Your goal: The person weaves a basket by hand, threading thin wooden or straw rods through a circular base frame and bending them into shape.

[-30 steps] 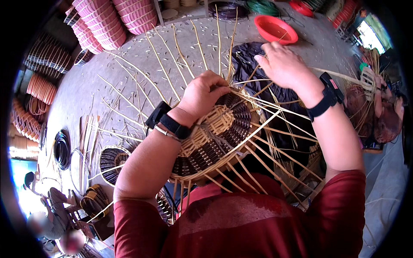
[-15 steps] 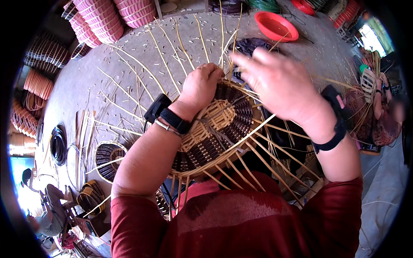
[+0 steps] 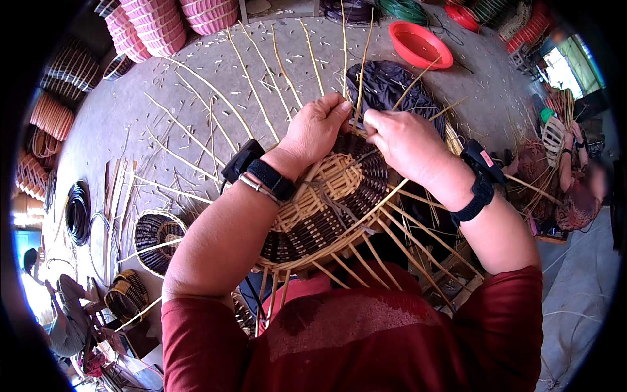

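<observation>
Woven cane, rough concrete.
The basket base (image 3: 326,209) is matt tan and dark wicker; the red bowl (image 3: 420,44) looks like glossy plastic.

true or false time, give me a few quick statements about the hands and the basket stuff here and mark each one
1. Both hands, left hand and right hand, work at the far edge of the woven basket base. True.
2. The basket base is one plain colour. False: it mixes pale and dark strands.
3. A red bowl sits on the floor beyond the hands. True.
4. Only the left wrist wears a band. False: both wrists carry black bands.
5. A smaller woven base lies on the floor to the person's left. True.
</observation>
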Demonstrator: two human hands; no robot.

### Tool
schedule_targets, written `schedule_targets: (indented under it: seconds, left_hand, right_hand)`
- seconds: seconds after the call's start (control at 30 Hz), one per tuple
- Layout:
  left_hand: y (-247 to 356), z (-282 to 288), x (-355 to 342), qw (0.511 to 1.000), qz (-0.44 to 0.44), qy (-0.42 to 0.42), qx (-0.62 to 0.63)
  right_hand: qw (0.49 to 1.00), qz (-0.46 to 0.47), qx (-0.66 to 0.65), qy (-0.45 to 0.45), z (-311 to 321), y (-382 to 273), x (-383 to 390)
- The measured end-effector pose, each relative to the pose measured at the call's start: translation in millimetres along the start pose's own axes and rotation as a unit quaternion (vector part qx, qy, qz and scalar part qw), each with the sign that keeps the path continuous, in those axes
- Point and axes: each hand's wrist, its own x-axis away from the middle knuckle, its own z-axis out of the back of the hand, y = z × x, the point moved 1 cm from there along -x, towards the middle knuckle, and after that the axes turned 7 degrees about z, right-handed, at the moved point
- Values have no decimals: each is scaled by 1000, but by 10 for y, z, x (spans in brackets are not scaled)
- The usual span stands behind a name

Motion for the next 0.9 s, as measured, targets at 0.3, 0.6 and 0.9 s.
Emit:
schedule_targets:
  seconds: [0.3,0.6,0.9]
  left_hand:
    - [109,-18,5,997,26,36,59]
    - [185,-34,33,987,55,35,148]
    - [-8,-90,-96,994,9,99,35]
  right_hand:
    - [999,25,-8,37,-79,86,-99]
    - [996,51,-50,46,-105,85,-157]
    - [995,87,48,-7,-92,93,-331]
